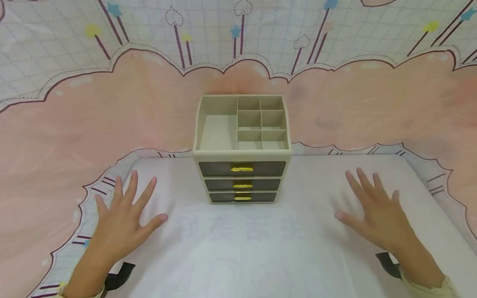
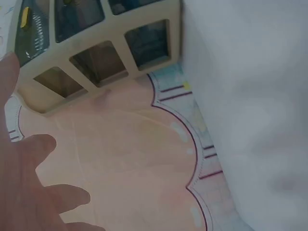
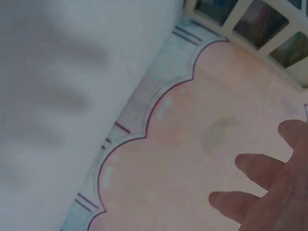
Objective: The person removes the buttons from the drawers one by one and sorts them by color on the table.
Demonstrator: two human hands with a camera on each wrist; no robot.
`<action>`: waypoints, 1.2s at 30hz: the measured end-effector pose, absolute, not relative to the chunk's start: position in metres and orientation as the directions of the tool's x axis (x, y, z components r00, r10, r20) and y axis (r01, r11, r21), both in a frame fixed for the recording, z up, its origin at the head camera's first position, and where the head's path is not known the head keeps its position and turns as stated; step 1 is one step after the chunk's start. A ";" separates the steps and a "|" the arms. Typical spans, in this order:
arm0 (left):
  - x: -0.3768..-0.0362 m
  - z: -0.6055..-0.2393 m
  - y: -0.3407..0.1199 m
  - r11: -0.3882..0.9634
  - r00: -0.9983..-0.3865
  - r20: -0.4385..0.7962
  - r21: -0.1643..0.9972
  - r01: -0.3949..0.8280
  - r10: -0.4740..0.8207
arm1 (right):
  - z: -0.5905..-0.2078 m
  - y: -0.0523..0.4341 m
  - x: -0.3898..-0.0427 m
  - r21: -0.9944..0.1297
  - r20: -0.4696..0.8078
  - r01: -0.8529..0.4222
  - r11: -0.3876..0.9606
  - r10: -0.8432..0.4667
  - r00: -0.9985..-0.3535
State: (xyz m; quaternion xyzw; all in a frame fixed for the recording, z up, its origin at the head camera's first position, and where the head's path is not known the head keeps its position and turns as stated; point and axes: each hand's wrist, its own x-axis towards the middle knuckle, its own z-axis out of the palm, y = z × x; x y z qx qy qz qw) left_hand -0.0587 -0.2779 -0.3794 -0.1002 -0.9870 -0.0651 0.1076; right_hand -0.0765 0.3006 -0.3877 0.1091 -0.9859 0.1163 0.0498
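Note:
A cream desktop organizer [image 1: 242, 154] stands upright at the back middle of the white surface. Its top is split into one large compartment and several small ones. Below them are three dark drawers with gold handles, all pushed in. To its left, my left hand [image 1: 121, 223] hovers with fingers spread, touching nothing. My right hand [image 1: 384, 219] is held likewise on the other side, apart from the organizer. Both wrist views show dark window panels in the organizer's side [image 2: 108, 48], with contents behind them too dim to name. Part of the right hand [image 3: 274, 192] shows at that view's lower right.
A white sheet [image 1: 246, 252] covers the work surface in front of the organizer. Around and behind it lies a peach and white patterned cloth [image 1: 149, 111] with scalloped edges. A black strap [image 1: 120, 276] is at the left wrist, another [image 1: 388, 265] at the right.

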 end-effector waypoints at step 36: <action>-0.116 -0.337 -0.144 0.365 -0.906 0.418 0.855 0.369 -0.064 | -0.361 0.121 -0.117 -0.742 0.574 -0.637 0.208 -0.294 -0.764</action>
